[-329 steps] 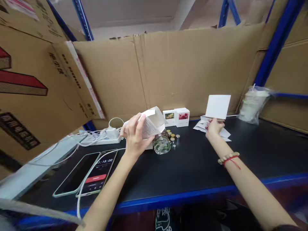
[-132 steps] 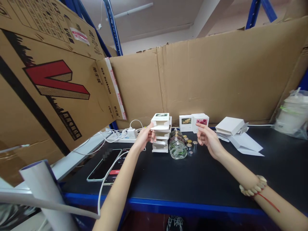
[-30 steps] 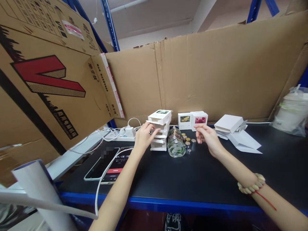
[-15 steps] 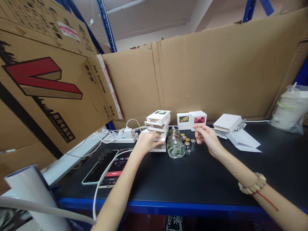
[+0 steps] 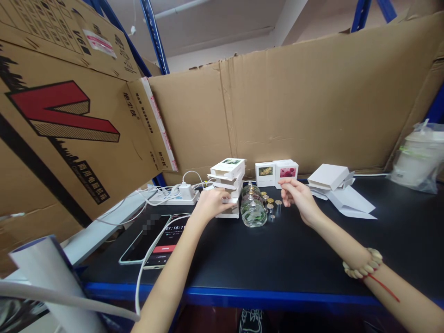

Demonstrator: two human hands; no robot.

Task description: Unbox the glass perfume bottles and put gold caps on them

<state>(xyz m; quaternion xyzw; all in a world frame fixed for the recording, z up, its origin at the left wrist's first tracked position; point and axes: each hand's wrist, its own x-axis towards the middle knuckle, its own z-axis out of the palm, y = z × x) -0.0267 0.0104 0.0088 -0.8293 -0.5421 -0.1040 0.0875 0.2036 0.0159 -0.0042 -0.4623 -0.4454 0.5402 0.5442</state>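
Several white boxes are piled in a stack (image 5: 228, 169), the top one with a green picture. At the stack's left side is my left hand (image 5: 211, 203), its fingers reaching against the lower boxes; whether it grips one is unclear. Right of the stack, glass bottles (image 5: 254, 215) stand in a row running away from me. Beside them lie several gold and silver caps (image 5: 270, 206). My right hand (image 5: 296, 196) hovers right of the caps with its fingers curled, the fingertips near a white box with a pink picture (image 5: 286, 172). A box with a yellow picture (image 5: 265, 175) adjoins it.
Two phones lie at the left, one showing a timer (image 5: 171, 240), with a white cable (image 5: 147, 254) across them. A power strip (image 5: 176, 199) is behind. White cartons and folded paper (image 5: 350, 201) lie right; a bagged cup (image 5: 416, 159) stands far right. Cardboard (image 5: 294, 101) walls the back.
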